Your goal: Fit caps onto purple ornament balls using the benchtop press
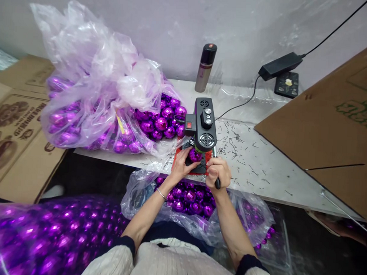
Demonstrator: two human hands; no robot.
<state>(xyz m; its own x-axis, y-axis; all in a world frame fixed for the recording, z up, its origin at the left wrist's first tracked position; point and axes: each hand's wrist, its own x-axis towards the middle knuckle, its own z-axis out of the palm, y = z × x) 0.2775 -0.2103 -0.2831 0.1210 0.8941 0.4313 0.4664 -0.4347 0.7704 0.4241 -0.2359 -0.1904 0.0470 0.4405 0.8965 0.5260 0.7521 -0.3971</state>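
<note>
A shiny purple mirrored ball (195, 155) sits under the head of a black bench press machine (205, 124). My left hand (182, 165) holds the ball from the left, thumb and fingers around it. My right hand (218, 173) is wrapped round the machine's lever handle (217, 183), on the right side. Below the ball lies the machine's dark base on a red mat (174, 159). Just in front of the table edge, an open clear plastic bag (136, 192) holds many purple balls (190, 196).
A large plastic bag (92, 62) of purple balls leans at the back left. A spray can (206, 68) stands behind the machine. A power adapter (280, 65) hangs at the back right. Cardboard boxes (328, 130) flank both sides. Small dark scraps litter the white table (246, 155).
</note>
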